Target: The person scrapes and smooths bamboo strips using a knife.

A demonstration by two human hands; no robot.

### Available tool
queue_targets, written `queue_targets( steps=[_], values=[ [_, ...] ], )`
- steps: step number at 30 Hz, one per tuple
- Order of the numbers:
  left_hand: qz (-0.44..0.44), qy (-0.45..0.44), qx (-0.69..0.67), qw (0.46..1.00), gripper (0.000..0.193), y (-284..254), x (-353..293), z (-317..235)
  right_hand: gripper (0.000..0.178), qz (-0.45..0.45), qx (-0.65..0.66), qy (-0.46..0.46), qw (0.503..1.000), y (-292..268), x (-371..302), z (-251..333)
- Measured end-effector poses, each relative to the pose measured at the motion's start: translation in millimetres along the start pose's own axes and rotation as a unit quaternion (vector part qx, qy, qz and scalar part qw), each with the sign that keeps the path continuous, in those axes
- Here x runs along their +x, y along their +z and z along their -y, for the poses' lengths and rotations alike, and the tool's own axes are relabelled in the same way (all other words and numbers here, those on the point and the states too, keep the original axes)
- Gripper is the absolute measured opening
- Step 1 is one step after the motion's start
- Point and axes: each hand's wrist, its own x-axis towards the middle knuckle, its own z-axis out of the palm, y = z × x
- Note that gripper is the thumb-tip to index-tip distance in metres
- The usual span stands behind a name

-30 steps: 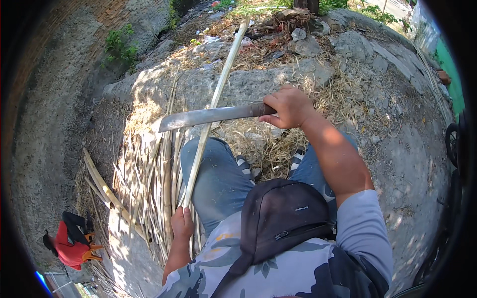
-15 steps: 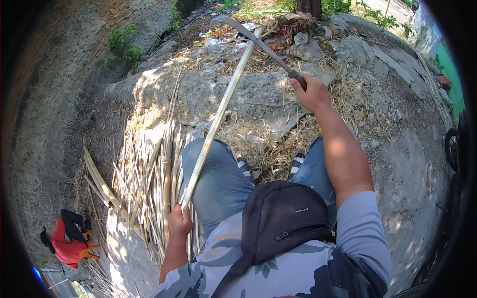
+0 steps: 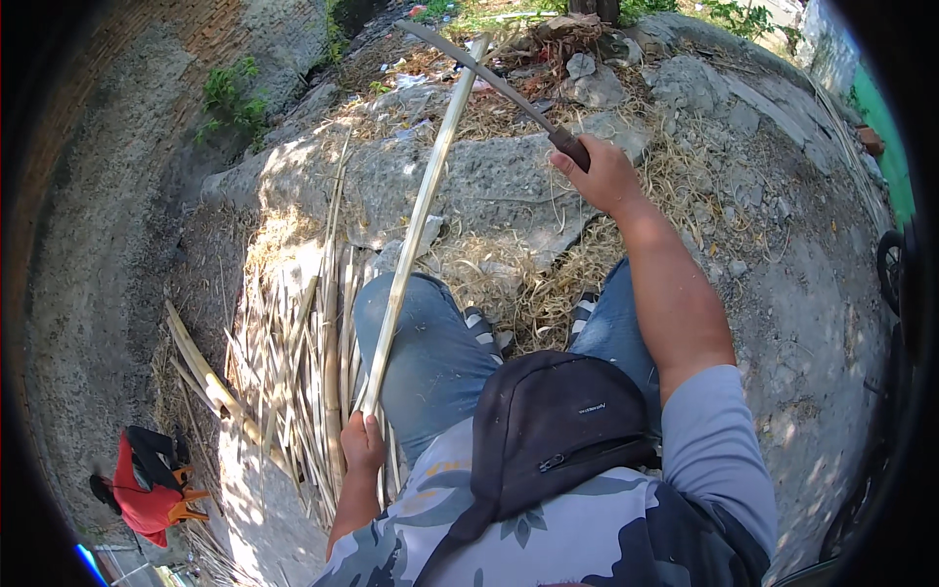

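Bamboo strip (image 3: 414, 230), long and pale, has its near end gripped in the left hand (image 3: 362, 444) at the lower left of centre, the thumb lying along it and the other fingers mostly hidden. Above and right of centre, the right hand (image 3: 604, 176) is clamped round the dark handle (image 3: 570, 147) of a machete (image 3: 506, 91). From the left hand the strip slants up across the left thigh (image 3: 425, 328) toward the top of the frame, where the blade crosses it just below its far tip. The step in hand looks to be shaving or trimming the strip; the next move seems to call for a firm left grip, a steady blade angle and the edge kept clear of the leg. At centre left lies a heap of similar strips (image 3: 293, 362), and curled, straw-coloured shavings (image 3: 536, 311) litter the ground near the centre. Whether the blade touches the strip or only passes above it cannot be told, nor which way its edge faces. A dark bag (image 3: 562, 421) hides much of the lap, and a person in red (image 3: 147, 489) at lower left is small and distorted.
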Motion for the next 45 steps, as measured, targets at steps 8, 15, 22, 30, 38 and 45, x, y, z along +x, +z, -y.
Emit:
queue_targets(
  steps=[8,15,22,30,38,45],
  values=[
    [0.006,-0.004,-0.039,0.999,0.052,5.7,0.1,-1.2,0.059,-0.02,-0.021,-0.062,0.998,4.7,-1.9,-5.9],
    [0.016,-0.04,-0.071,0.997,0.048,12.0,-4.5,6.2,0.051,0.053,-0.081,-0.21,0.973,10.0,-13.0,29.0],
    [0.0,-0.03,-0.057,0.998,0.046,4.3,-0.2,-7.2,0.046,-0.002,-0.108,-0.242,0.964,3.2,-4.9,2.4],
    [0.003,-0.035,-0.046,0.998,0.045,11.1,2.5,3.3,0.046,-0.031,-0.125,-0.209,0.97,5.4,-9.1,15.9],
    [0.0,-0.014,-0.036,0.999,0.054,9.0,3.4,-1.8,0.051,0.021,-0.113,-0.252,0.961,14.4,-16.5,15.5],
    [0.001,-0.018,-0.041,0.999,0.05,9.7,2.1,2.1,0.051,0.033,-0.123,-0.375,0.918,20.7,-18.6,42.5]
  ],
)
